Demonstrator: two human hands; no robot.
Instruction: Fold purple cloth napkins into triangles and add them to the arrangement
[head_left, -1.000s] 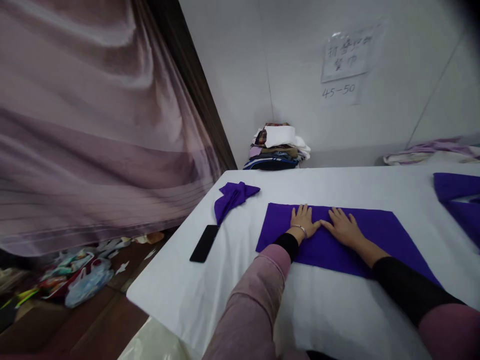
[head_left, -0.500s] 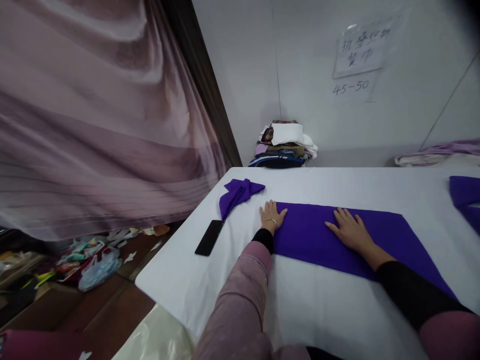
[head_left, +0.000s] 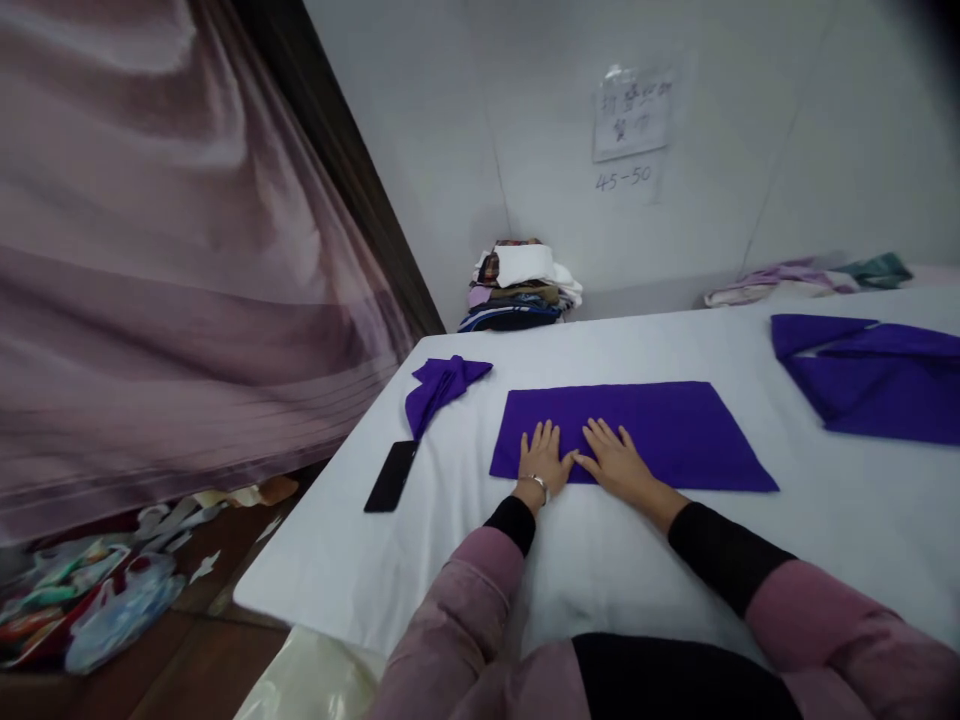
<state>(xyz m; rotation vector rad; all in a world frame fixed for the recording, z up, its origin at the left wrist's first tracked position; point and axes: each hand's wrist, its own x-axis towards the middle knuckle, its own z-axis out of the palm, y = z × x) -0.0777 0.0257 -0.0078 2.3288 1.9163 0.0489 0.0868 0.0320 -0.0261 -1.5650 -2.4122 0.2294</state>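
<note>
A purple cloth napkin (head_left: 660, 430), folded into a long flat rectangle, lies on the white-covered table (head_left: 465, 560). My left hand (head_left: 543, 460) rests flat on its near left part with fingers spread, a bracelet at the wrist. Beside it my right hand (head_left: 616, 460) also presses on the cloth near its front edge, palm down and open. The two thumbs nearly meet. To the left lies another purple napkin (head_left: 442, 390), gathered into a pointed, knotted shape, its tip by a black phone (head_left: 391, 476).
More purple cloth (head_left: 885, 380) lies loosely folded at the right. Behind the table are a pile of folded clothes (head_left: 521, 285) and other fabrics (head_left: 802, 278). A pink curtain (head_left: 150, 260) hangs at the left. Plastic bags (head_left: 120, 610) sit on the floor.
My hands have come closer together toward the napkin's near edge, the right one moving left. The napkin now lies squarer to me. The view has swung right, showing more of the right-hand cloth.
</note>
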